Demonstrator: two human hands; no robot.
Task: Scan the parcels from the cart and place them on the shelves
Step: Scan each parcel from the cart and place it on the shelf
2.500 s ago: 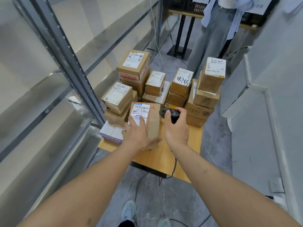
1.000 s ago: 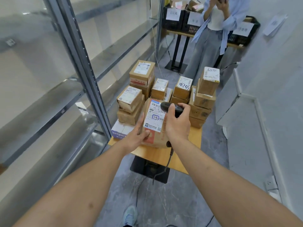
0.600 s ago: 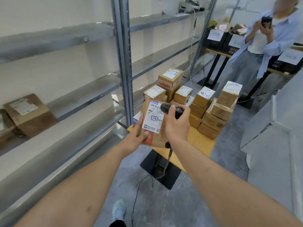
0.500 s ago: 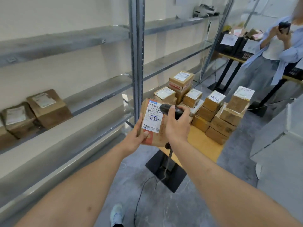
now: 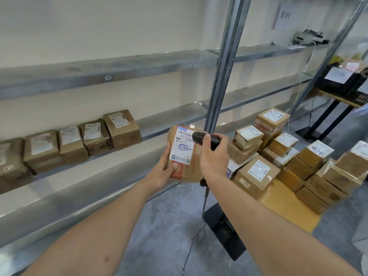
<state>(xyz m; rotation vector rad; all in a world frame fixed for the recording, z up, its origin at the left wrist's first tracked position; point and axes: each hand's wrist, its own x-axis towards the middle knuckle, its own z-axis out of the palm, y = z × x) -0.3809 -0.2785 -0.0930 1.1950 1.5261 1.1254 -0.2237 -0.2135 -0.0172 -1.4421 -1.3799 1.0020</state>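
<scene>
Lifted off the cart since earlier: parcel, now upright at centre, label facing the camera. Left hand grips its lower left edge; right hand grasps scanner at its label. Shelf, 10 o'clock, holds boxed row. Cart, 3 o'clock, carries stacked parcels.
</scene>
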